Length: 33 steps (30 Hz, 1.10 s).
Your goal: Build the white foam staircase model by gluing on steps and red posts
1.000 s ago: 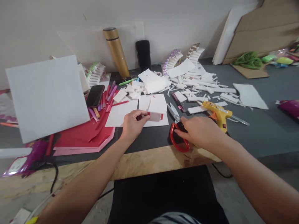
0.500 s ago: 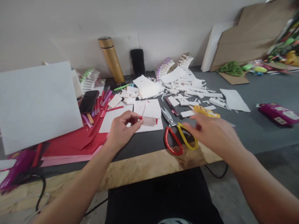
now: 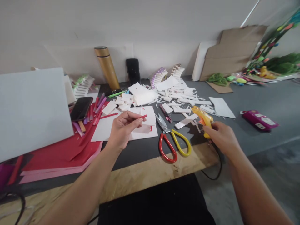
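Observation:
Between the thumb and fingers of my left hand point(image 3: 124, 128) is a narrow red paper strip point(image 3: 143, 116), its end sticking out to the right. Below that hand lie white sheets point(image 3: 145, 134) with a small red scrap point(image 3: 151, 128) on them. My right hand point(image 3: 221, 136) is wrapped round the handle of a yellow hot glue gun point(image 3: 202, 118), whose nozzle points up and left, with a dark cord hanging beneath. Scissors point(image 3: 167, 131) with one red and one yellow handle rest partly opened on the table between my hands.
White offcuts point(image 3: 175, 93) cover the table's middle. A gold flask point(image 3: 107, 70) and a black upright object point(image 3: 133, 71) stand at the wall. To the left are a phone point(image 3: 81, 107), red paper point(image 3: 53, 156) and a large white board point(image 3: 32, 109); at right, a purple packet point(image 3: 259, 120).
My right hand has closed on the glue gun and lifted it from the table. More of the red strip now shows in my left hand. The view has shifted to the right.

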{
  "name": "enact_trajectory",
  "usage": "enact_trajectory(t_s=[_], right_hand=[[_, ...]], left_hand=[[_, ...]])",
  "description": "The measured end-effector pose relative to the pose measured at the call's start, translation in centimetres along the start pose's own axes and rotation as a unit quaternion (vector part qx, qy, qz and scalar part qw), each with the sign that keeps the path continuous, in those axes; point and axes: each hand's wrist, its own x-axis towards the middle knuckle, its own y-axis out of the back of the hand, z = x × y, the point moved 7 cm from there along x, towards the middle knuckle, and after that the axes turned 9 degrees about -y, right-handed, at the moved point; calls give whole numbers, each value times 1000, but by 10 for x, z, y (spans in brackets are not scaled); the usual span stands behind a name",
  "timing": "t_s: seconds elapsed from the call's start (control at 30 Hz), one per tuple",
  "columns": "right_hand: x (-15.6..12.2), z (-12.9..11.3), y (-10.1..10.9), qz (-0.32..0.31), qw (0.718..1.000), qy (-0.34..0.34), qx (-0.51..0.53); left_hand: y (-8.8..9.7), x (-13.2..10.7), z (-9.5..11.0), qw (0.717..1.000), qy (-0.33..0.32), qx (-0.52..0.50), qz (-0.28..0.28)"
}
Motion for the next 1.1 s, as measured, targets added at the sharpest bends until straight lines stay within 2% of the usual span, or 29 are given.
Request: enact_trajectory(t_s=[0.07, 0.13, 0.2, 0.3, 0.43, 0.5, 0.57, 0.73, 0.87, 1.1], right_hand=[[-2, 1, -6, -55, 981, -24, 186], [-5, -11, -13, -122, 935, -11, 334], [-8, -35, -15, -187, 890, 30, 415], [-14, -86, -18, -290, 837, 109, 450], [-33, -147, -39, -448, 770, 209, 403], [-44, -160, -54, -501, 735, 229, 395], [-49, -162, -69, -519, 715, 224, 410], [-53, -146, -91, -518, 719, 183, 427], [-56, -141, -94, -524, 730, 193, 395], [-55, -138, -97, -507, 754, 217, 357]], left_hand=[[3, -1, 0, 1000, 10, -10, 1], [4, 1, 3, 1000, 11, -21, 1], [5, 3, 5, 1000, 9, -29, 3], [10, 7, 4, 999, 4, -43, 16], [18, 10, 3, 997, -5, -71, 28], [21, 10, 4, 996, -5, -82, 32], [23, 10, 3, 995, 1, -91, 40], [25, 11, -4, 990, 37, -128, 36], [25, 9, -11, 986, 67, -149, 27], [26, 7, -17, 983, 68, -168, 22]])
